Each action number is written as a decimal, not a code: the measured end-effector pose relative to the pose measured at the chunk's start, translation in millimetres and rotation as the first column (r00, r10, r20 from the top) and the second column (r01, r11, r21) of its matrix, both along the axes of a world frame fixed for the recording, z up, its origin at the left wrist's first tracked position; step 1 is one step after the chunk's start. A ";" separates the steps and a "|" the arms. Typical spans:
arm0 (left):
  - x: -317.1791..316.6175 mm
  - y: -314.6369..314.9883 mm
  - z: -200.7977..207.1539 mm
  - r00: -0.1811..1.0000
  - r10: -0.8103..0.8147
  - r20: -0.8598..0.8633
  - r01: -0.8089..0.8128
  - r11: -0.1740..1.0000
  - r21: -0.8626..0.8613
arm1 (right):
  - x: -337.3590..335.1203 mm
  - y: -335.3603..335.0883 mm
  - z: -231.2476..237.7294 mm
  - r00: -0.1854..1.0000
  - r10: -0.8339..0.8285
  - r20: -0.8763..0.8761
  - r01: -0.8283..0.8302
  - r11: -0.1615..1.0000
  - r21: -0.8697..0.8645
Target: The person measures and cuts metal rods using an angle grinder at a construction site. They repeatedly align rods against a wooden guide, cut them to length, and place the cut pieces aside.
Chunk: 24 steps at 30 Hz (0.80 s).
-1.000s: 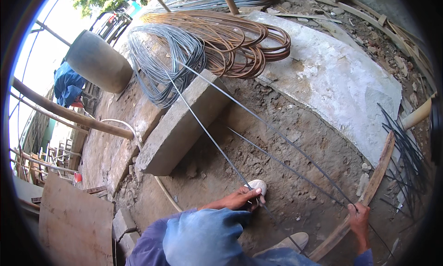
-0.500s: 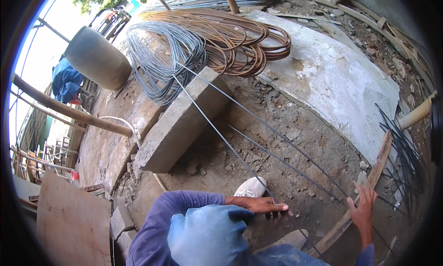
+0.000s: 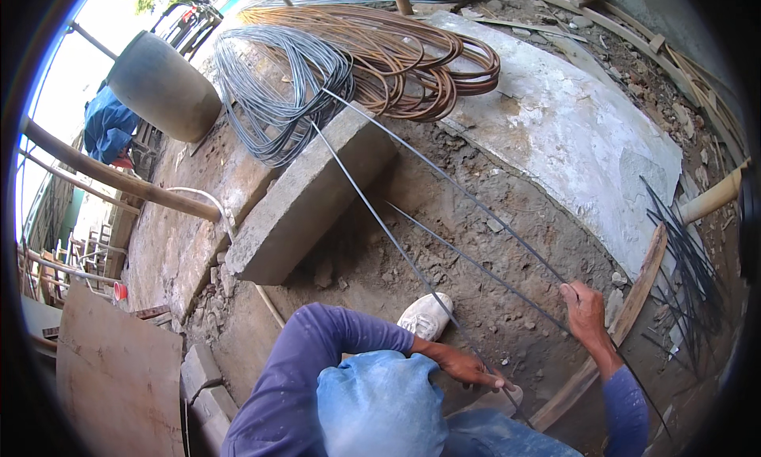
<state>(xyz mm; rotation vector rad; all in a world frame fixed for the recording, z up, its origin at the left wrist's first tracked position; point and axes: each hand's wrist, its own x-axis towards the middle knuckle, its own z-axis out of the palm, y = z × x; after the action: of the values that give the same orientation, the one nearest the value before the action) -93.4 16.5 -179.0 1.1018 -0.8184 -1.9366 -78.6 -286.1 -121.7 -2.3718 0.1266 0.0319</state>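
Note:
My left hand (image 3: 469, 370) is closed around a thin steel rod (image 3: 380, 219), low in front of me beside a pale shoe. My right hand (image 3: 585, 313), farther right, has its fingers wrapped round a second steel rod (image 3: 468, 194). Both rods run back over a concrete block (image 3: 305, 199) to a coil of grey steel wire rod (image 3: 277, 92). A third rod (image 3: 476, 263) lies lower between them, its right end passing near my right wrist. A rough wooden strip (image 3: 634, 318) lies under and beside my right forearm. Faded blue cloth (image 3: 384, 409) hides part of the ground between my arms.
Rusty coiled rods (image 3: 444, 68) lie behind the grey coil, next to a whitish slab (image 3: 571, 132). Cut dark rods (image 3: 690, 282) are piled at the right. A grey drum (image 3: 162, 88), a wooden pole (image 3: 119, 179) and a brown board (image 3: 119, 370) stand at the left.
My right hand has moved left and away from me, from loosely spread fingers above the wooden strip to a grip on the rod. My left hand has lowered slightly, still on its rod.

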 end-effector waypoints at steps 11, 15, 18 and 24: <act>103.7 122.3 30.0 0.230 0.887 -0.401 -0.939 0.311 0.147 | -83.3 -49.0 -11.0 0.999 -0.023 0.026 0.025 0.997 -0.068; 97.6 117.0 22.9 0.225 0.942 -0.250 -0.943 0.275 0.188 | -103.6 -65.9 -17.3 0.999 -0.038 -0.005 0.037 0.995 -0.095; 74.2 104.0 17.2 0.251 0.925 -0.287 -0.920 0.320 0.227 | -113.6 -83.9 -22.5 0.999 -0.035 0.004 0.035 0.992 -0.122; 40.9 86.7 15.8 0.304 0.885 -0.353 -0.833 0.426 0.352 | -128.4 -122.3 -39.7 0.995 -0.099 -0.013 0.096 0.981 -0.169</act>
<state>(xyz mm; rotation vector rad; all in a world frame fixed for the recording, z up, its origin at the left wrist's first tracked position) -52.4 103.2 -163.2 0.7506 0.2286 -1.1629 -207.0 -408.4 -161.5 -2.5308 0.2653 0.0000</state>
